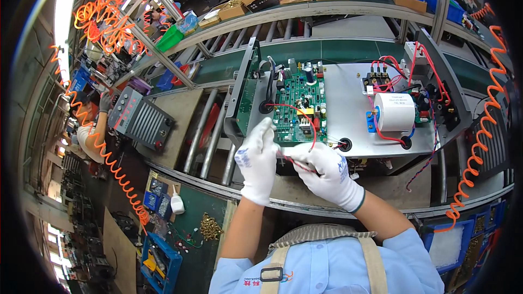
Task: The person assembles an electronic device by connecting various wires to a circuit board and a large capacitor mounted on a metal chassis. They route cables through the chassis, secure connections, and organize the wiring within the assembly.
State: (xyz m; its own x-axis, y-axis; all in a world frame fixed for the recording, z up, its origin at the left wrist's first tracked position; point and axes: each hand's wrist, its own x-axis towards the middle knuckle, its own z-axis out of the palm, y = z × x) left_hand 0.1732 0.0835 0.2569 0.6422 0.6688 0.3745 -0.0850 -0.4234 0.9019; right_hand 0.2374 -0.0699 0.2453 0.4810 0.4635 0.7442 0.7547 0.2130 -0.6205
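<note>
Both my hands wear white gloves and meet at the near edge of an open metal chassis (348, 89). A thin twisted red-and-dark wire (303, 167) runs between them. My left hand (257, 164) is closed, its fingertips at one end of that wire. My right hand (327, 178) pinches the same wire just to the right. Fingers hide part of the wire and its tip. Beyond the hands, a green circuit board (291, 100) lies in the chassis, crossed by a red lead. A large white cylindrical capacitor (396, 112) sits on the chassis's right side.
The chassis rests over a roller conveyor (204, 136). Another grey machine (140, 118) stands left. Coiled orange hoses (111, 166) hang at both sides. Lower left are brass screws (210, 227), a white bottle (177, 202) and a blue tool bin (160, 264). A co-worker (92, 136) is far left.
</note>
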